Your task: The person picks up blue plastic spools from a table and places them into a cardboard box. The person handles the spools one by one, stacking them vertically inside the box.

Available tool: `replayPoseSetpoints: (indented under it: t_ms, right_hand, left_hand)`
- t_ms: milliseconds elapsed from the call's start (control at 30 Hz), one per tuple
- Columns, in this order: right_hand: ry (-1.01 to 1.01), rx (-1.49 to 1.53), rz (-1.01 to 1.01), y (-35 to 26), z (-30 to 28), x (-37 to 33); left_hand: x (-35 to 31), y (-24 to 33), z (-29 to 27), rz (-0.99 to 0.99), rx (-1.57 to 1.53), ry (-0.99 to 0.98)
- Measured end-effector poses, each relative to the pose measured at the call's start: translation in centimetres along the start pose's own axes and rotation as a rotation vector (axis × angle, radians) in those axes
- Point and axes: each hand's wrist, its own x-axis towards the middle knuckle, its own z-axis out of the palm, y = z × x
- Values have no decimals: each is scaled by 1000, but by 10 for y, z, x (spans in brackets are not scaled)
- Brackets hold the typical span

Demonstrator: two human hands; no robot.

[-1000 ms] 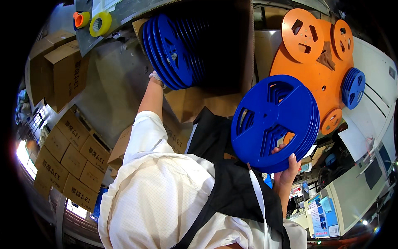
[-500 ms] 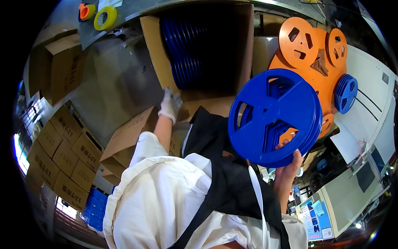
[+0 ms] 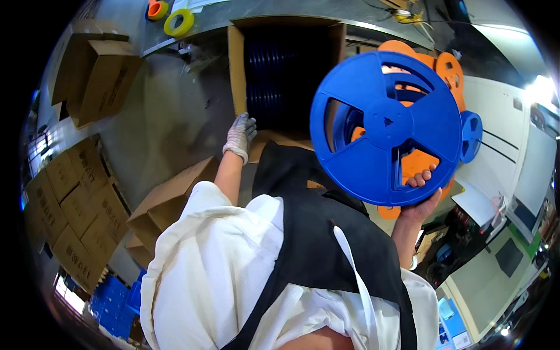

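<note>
A stack of blue plastic reels (image 3: pixel 386 123) is in my right hand (image 3: pixel 423 195), whose bare fingers hook through a cutout near the rim. The reels are held up on the right, their flat front toward me. My left hand (image 3: pixel 240 137), in a pale knit glove, has its fingers curled at the lower corner of the left flap of an open cardboard box (image 3: pixel 236 73). Inside the box, rows of blue reels (image 3: pixel 265 55) stand on edge along the left; its right part is too dark to make out.
Behind the held reels is an orange machine (image 3: pixel 449 73) with round discs and a smaller blue stack (image 3: pixel 470 137). A metal bench (image 3: pixel 233 13) carries a yellow tape roll (image 3: pixel 178 22). Cartons (image 3: pixel 81 201) are stacked on the left; an open carton (image 3: pixel 169 195) stands beside my left arm.
My right hand has raised the blue reels and turned them to face me more squarely. My left hand stays at the box flap. The whole view has shifted slightly.
</note>
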Motion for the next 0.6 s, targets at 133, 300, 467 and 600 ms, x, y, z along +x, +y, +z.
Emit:
replayPoseSetpoints:
  t_ms: [133,300,467,600]
  right_hand:
    - [-228,223,33,-13,-21,-5]
    - [-339,398,39,-22,-31,-18]
    - [-296,442,18,-25,-35,-29]
    - [-296,330,3,-35,-42,-37]
  left_hand:
    - [-13,0,16,128,66,-40]
    - [-62,22,75,458,69,-143]
    - [-111,47,124,979,344,-232]
    - [-177,58,183,1619,1246,-91]
